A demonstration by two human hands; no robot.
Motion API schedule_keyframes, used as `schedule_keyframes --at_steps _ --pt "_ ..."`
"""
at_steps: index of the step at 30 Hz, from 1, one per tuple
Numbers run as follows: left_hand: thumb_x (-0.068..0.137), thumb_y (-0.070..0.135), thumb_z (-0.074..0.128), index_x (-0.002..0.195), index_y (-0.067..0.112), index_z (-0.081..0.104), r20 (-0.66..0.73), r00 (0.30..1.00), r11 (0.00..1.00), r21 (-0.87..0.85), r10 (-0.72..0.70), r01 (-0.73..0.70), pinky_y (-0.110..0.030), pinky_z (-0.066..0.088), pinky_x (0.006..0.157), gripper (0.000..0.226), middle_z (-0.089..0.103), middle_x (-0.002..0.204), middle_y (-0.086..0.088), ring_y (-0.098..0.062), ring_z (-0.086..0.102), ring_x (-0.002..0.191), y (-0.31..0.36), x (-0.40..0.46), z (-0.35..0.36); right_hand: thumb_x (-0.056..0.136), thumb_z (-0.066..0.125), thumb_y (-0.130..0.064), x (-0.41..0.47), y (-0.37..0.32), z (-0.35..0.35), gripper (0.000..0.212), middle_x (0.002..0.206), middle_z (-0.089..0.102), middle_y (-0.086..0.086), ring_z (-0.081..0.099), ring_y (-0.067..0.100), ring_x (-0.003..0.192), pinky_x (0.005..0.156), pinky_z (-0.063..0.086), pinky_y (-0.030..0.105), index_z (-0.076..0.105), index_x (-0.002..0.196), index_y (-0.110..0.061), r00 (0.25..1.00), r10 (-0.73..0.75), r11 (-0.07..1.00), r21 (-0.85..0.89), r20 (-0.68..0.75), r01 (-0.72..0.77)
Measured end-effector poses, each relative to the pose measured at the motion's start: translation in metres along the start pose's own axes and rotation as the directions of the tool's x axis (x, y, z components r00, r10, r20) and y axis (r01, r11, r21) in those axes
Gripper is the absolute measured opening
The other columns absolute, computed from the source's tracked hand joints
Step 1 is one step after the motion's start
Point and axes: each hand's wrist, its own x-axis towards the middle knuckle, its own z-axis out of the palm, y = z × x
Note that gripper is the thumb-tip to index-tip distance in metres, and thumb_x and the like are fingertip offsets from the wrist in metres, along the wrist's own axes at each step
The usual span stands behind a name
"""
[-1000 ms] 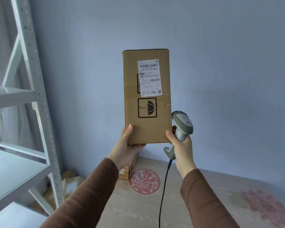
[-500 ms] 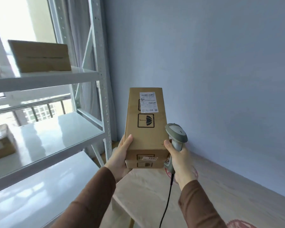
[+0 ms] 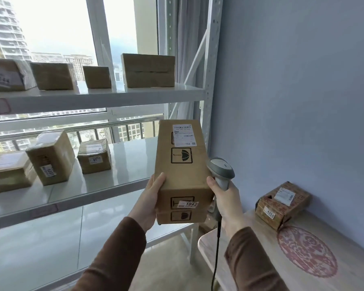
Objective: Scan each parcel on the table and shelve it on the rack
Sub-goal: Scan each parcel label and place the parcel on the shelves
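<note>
A tall brown cardboard parcel [image 3: 181, 169] with a white label, umbrella marks and a tag reading 1042 is held in the air between both hands, in front of the white rack [image 3: 97, 97]. My left hand [image 3: 150, 200] grips its lower left side, thumb on the front face. My right hand [image 3: 226, 198] grips a grey barcode scanner [image 3: 220, 170] and its thumb presses the parcel's right edge. The scanner's black cable hangs down. A smaller patterned parcel [image 3: 282, 203] tagged 4058 lies on the wooden table [image 3: 261, 259] at the right, by the wall.
Several cardboard parcels stand on the rack's top shelf [image 3: 148, 70] and on its middle shelf [image 3: 94, 156]. The right part of the middle shelf [image 3: 132, 162] is bare white. The rack's upright [image 3: 211, 85] stands against the blue wall. A window is behind the rack.
The view has swung left to the rack. The parcel has come down from held high and upright to chest height, tilted toward the middle shelf. Both hands keep their hold.
</note>
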Motion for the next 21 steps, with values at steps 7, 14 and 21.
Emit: schedule_keyframes --at_steps 7,14,21 --pt "0.106 0.045 0.052 0.146 0.026 0.052 -0.096 0.995 0.999 -0.021 0.038 -0.040 -0.023 0.060 0.058 0.044 0.074 0.121 -0.007 -0.011 0.078 0.080 0.033 0.061 -0.080 0.074 0.079 -0.064 0.053 0.003 0.103 0.042 0.101 0.080 -0.004 0.074 0.027 0.103 0.096 0.057 0.059 0.076 0.106 -0.037 0.993 0.040 0.998 0.045 0.112 -0.045" --pt "0.106 0.041 0.053 0.143 0.024 0.054 -0.108 0.993 0.997 -0.056 0.039 -0.046 -0.024 0.060 0.054 0.041 0.075 0.120 -0.008 -0.011 0.078 0.078 0.072 0.144 -0.152 0.094 0.076 -0.029 0.123 -0.004 0.205 0.017 0.085 0.078 0.004 0.075 0.023 0.074 0.055 0.061 0.038 0.075 0.106 -0.018 0.986 0.128 0.982 0.123 0.107 -0.141" --pt "0.107 0.036 0.054 0.147 0.017 0.049 -0.121 0.992 0.994 -0.101 0.018 -0.031 -0.023 0.059 0.057 0.045 0.072 0.118 -0.010 -0.009 0.077 0.075 0.091 0.215 -0.197 0.093 0.076 -0.031 0.182 -0.001 0.269 0.018 0.095 0.082 -0.002 0.076 0.021 0.094 0.084 0.062 0.037 0.077 0.106 -0.019 0.983 0.126 0.984 0.108 0.136 -0.141"
